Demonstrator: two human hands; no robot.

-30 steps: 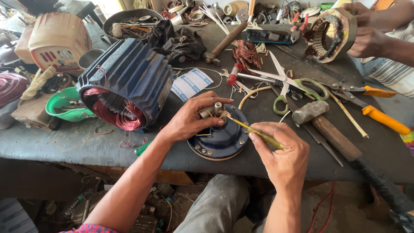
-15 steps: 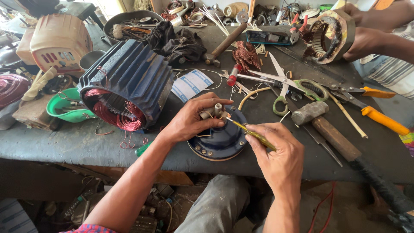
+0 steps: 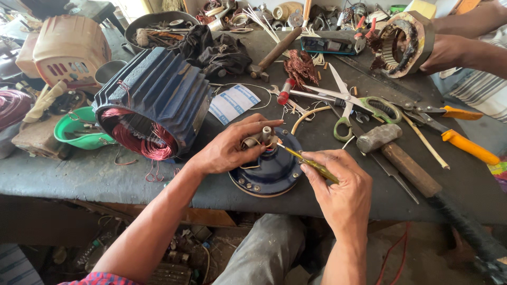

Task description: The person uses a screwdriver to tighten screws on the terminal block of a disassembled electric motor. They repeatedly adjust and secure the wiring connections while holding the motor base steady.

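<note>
Left hand (image 3: 232, 148) steadies blue motor cover (image 3: 266, 171); right hand (image 3: 338, 184) holds yellow screwdriver (image 3: 309, 162).

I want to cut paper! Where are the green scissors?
The green scissors lie open on the workbench, right of centre, between the copper wire scrap and the hammer.

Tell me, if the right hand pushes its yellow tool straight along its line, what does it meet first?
Probably the small shaft pinched in the left hand, above the blue round cover; the yellow tool in the right hand points there.
</note>
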